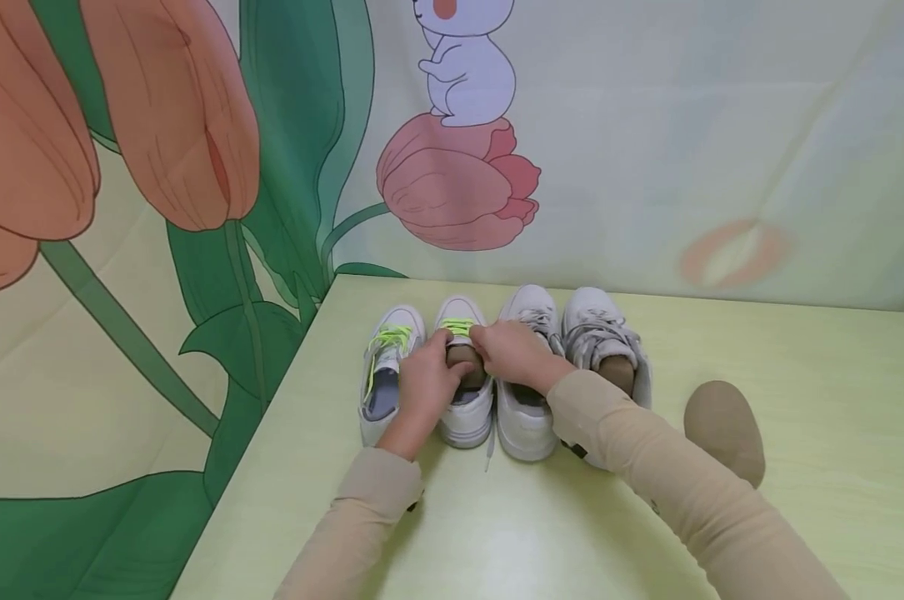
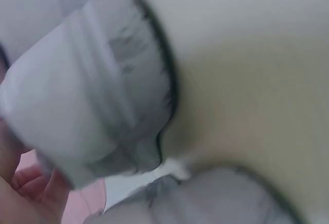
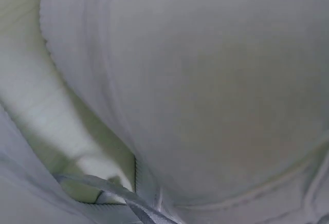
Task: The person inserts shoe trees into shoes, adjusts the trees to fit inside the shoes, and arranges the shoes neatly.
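A white sneaker with neon-green laces point(image 1: 460, 325), second from the left, sits between both hands, a brown shoe insert point(image 1: 466, 367) showing in its opening. My left hand point(image 1: 427, 383) grips the left side of that opening, thumb over the insert. From the right, my right hand point(image 1: 519, 352) pinches the shoe near the tongue, its fingertips partly hidden. Up close in the left wrist view are a white shoe heel point(image 2: 77, 90) and some fingers point(image 2: 33, 193). The right wrist view is filled by pale shoe surface point(image 3: 205, 90); no hand shows there.
The matching green-laced sneaker point(image 1: 380, 392) stands at the left. Right of the hands are two white sneakers with grey laces, one point(image 1: 526, 425) partly under my right hand, the other point(image 1: 594, 312) holding a brown insert point(image 1: 617, 372). Another insert point(image 1: 724, 432) lies on the table point(image 1: 834, 400).
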A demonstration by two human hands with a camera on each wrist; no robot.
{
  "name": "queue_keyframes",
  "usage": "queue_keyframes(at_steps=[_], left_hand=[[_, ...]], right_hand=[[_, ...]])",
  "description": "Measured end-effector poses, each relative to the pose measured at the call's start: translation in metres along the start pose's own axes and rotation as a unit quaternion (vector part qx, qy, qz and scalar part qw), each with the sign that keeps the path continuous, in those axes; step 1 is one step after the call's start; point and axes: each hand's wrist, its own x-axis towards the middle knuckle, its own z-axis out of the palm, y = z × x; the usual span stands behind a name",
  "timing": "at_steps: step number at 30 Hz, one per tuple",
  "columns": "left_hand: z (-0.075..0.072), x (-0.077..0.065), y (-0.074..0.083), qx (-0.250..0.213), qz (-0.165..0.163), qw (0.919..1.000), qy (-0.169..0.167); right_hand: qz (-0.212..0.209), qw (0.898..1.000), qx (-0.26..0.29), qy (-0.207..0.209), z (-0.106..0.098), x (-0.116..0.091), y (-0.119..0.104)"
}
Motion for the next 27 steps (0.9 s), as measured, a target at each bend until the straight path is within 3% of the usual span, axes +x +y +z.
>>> queue_keyframes(at_steps=[5, 15, 22, 27], left_hand=[[-0.011, 0.001, -0.004, -0.043, -0.009, 0.9986, -0.031], [-0.025, -0.005, -0.004, -0.064, -0.040, 0.9958, -0.052], [-0.030, -0.009, -0.006, -0.071, -0.058, 0.9944, -0.053], [-0.026, -0.012, -0.007, -0.040, -0.050, 0.9947, -0.081]], right_hand=[[0.009, 1.000, -0.005, 0.000, 0.001, 0.000, 0.000], [-0.010, 0.999, -0.029, 0.015, -0.003, -0.006, -0.001], [-0.024, 0.999, -0.016, 0.023, -0.010, -0.015, 0.001], [-0.026, 0.999, -0.009, 0.023, -0.015, -0.022, 0.001]])
